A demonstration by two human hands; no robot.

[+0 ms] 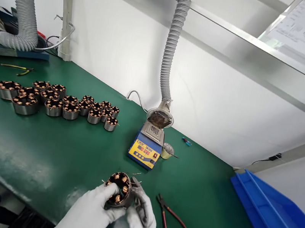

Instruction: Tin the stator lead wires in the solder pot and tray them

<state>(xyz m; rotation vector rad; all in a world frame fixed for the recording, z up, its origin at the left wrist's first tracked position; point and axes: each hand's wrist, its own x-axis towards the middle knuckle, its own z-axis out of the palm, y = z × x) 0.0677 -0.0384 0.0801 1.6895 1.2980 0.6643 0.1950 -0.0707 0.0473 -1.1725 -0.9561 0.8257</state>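
In the head view, my left hand [91,208], in a white glove, is closed around a motor stator [124,189] with copper windings and a metal outer ring. The thumb reaches over the rim into the stator's opening. My right hand [142,214], its glove stained dark at the fingers, is closed against the right side of the same stator. Thin wire ends stick out from the stator's rim near the right fingertips. Pliers with red handles [166,218] lie open on the bench just right of my right hand.
Several finished-looking stators [53,108] stand in groups on the green bench [77,152]. A blue-and-yellow solder pot [145,147] sits under an exhaust hose [172,44], beside a small tin [167,152]. Blue bins [274,222] are at right. Yellow-handled pliers [17,68] lie far left.
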